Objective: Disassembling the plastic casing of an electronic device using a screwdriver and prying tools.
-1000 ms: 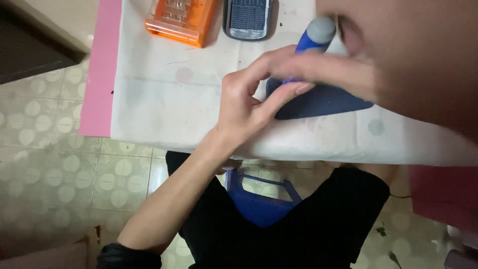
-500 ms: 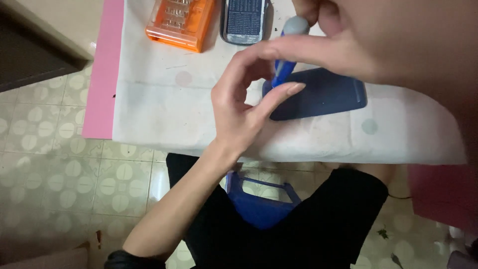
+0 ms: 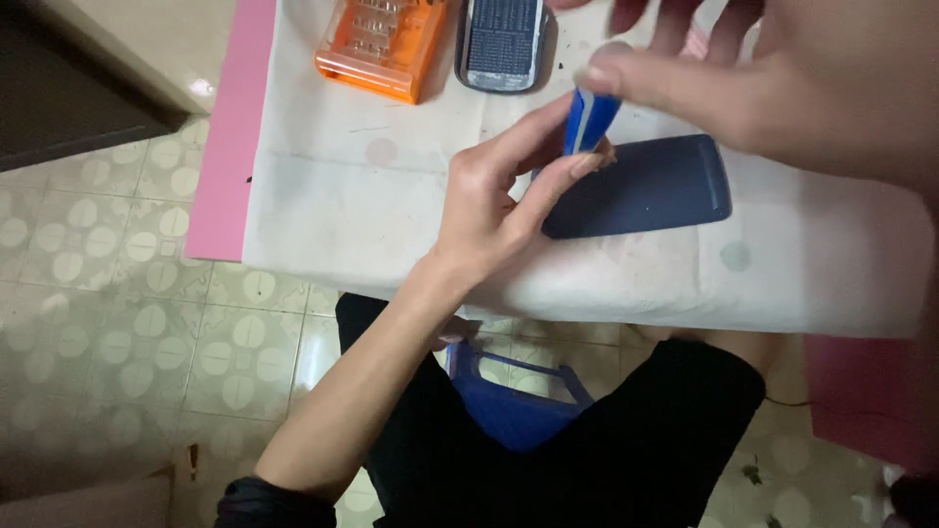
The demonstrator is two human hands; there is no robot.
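A dark blue phone (image 3: 641, 186) lies flat on a white paper sheet (image 3: 372, 205). A blue screwdriver (image 3: 590, 119) stands nearly upright at the phone's left end. My left hand (image 3: 489, 205) reaches in from below and pinches the screwdriver's lower part between index finger and thumb, thumb tip touching the phone's edge. My right hand (image 3: 782, 88) is close to the camera at the top right. Its thumb and fingertips grip the top of the screwdriver and hide the cap.
An orange bit case (image 3: 381, 44) and a small grey device with a grid face (image 3: 502, 44) sit at the far edge of the sheet. The sheet covers a pink tabletop (image 3: 223, 147). A blue stool (image 3: 518, 411) and tiled floor (image 3: 117, 313) lie below.
The screwdriver has swung more upright at the phone's left end. My right hand moved up to its top, and my left fingers closed in around its lower part.
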